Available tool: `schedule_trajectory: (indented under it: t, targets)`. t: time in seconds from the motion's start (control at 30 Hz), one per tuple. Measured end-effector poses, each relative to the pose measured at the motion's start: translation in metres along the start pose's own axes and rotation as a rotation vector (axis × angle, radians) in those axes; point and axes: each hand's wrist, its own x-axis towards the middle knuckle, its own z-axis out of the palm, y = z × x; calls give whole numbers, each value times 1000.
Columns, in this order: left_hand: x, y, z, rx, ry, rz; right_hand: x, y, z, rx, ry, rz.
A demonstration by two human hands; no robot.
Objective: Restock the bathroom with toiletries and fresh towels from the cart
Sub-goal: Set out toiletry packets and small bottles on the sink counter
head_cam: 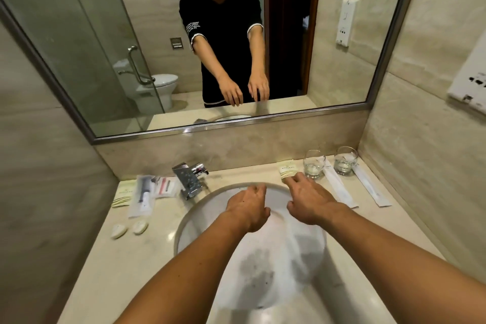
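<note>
— Two hands reach forward over a round white sink (184,221) set in a beige marble bench (131,258). What lies at the far left?

— At the left end of the bench, a cream sachet (121,193) lies flat, with a clear packet holding a dark razor-like item (143,196) partly on top of it and a smaller clear packet with a red strip (166,187) just beside that. Nearer the front edge, two small white oval soaps (119,231) (140,227) sit side by side, apart from the packets.

— And the middle?

— A chrome tap (190,177) stands behind the sink. The left hand (248,208) hovers over the basin, palm down, fingers loosely bent, holding nothing. The right hand (309,202) stretches past the sink rim, fingers relaxed and slightly spread; its fingertips touch the near edge of a second cream sachet (287,168) lying on the bench behind the sink.

— What is on the right?

— Two clear drinking glasses (314,164) (345,160) stand upright near the back wall. In front of each, a long white wrapped stick (339,187) (370,187) lies flat, angled toward the front right.

— Anything above?

— A wall mirror (131,34) reflects a person in a black top wearing a white headset, both arms extended.
</note>
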Motion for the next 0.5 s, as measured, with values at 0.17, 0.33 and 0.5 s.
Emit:
schedule_trajectory:
  t: [0.17, 0.33, 0.5]
  targets:
    - [-65, -11, 1, 54, 24, 49, -62, -33, 7, -26, 13, 50]
    - [-112, -1, -1, 110, 25, 121, -131, -41, -1, -24, 44, 110]
    - [-143, 45, -10, 163, 51, 258, -199, -23, -17, -34, 82, 204]
